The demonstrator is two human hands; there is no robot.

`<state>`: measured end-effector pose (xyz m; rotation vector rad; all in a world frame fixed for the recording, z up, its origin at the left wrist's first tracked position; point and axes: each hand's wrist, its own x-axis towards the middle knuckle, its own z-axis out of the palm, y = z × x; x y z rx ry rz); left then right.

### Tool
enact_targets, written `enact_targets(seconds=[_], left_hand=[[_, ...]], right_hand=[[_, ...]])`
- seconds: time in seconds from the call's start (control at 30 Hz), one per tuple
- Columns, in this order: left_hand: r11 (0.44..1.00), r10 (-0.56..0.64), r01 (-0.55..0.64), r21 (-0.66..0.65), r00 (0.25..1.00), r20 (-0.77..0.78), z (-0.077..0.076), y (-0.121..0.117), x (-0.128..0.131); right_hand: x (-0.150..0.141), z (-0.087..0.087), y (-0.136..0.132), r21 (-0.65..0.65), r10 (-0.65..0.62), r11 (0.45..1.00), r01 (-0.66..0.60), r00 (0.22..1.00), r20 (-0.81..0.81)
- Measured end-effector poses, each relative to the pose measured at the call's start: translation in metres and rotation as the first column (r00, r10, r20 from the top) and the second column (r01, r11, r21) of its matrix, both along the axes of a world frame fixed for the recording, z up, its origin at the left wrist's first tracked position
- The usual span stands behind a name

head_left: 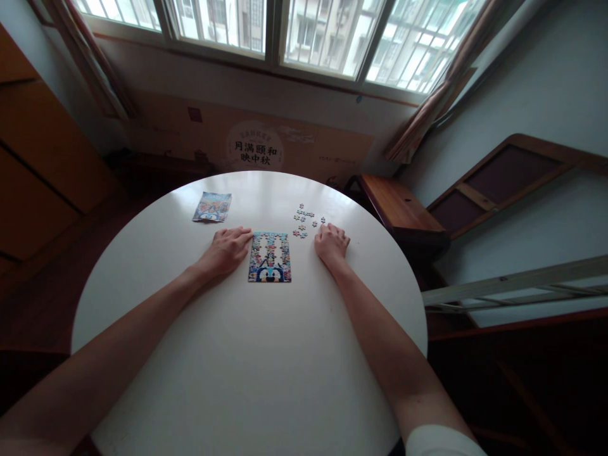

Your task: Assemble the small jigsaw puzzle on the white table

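Observation:
A partly assembled jigsaw puzzle [270, 273] lies flat on the round white table [247, 367]. Two tall white gaps show in its upper half, and a blue cartoon face fills the bottom. My left hand [228, 249] rests beside the puzzle's left edge, fingers stretched out and fingertips at its upper left corner. To the right of the puzzle, several loose puzzle pieces [302, 228] are scattered. My right hand [332, 243] lies on the table just right of those pieces, fingers slightly bent and apart. Its fingertips are close to one piece; nothing is visibly held.
A printed picture sheet [212, 207] lies at the far left of the table. Behind the table's right edge stands a wooden stool or bench [396, 202]. A metal rail or ladder [513, 282] is at the right, and barred windows [327, 38] are beyond.

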<state>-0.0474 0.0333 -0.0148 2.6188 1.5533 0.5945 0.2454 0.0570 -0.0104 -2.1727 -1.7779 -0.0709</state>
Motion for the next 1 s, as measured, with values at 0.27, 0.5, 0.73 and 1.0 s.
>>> enact_targets(seconds=[0.27,0.5,0.73,1.0], left_hand=[[1.000,-0.009,0.009,0.013,1.000,-0.020,-0.0020,0.0015,-0.0008],[1.000,-0.014,0.014,0.014,1.000,-0.015,-0.0029,0.0018,-0.0009],[0.996,-0.019,0.011,0.089,0.996,0.089,-0.0013,-0.0006,-0.0019],[0.991,0.012,-0.037,0.128,0.981,0.192,0.0048,-0.0011,-0.0014]], right_hand=[[-0.0002,0.0004,0.0004,-0.008,-0.004,1.000,0.004,1.000,-0.010],[-0.0010,0.0021,-0.0011,0.000,-0.005,1.000,0.005,0.999,-0.035],[0.0030,0.0000,0.0043,0.266,0.071,0.964,0.006,0.958,-0.279],[0.0017,0.0011,0.0046,0.449,0.219,0.892,-0.041,0.910,-0.353]])
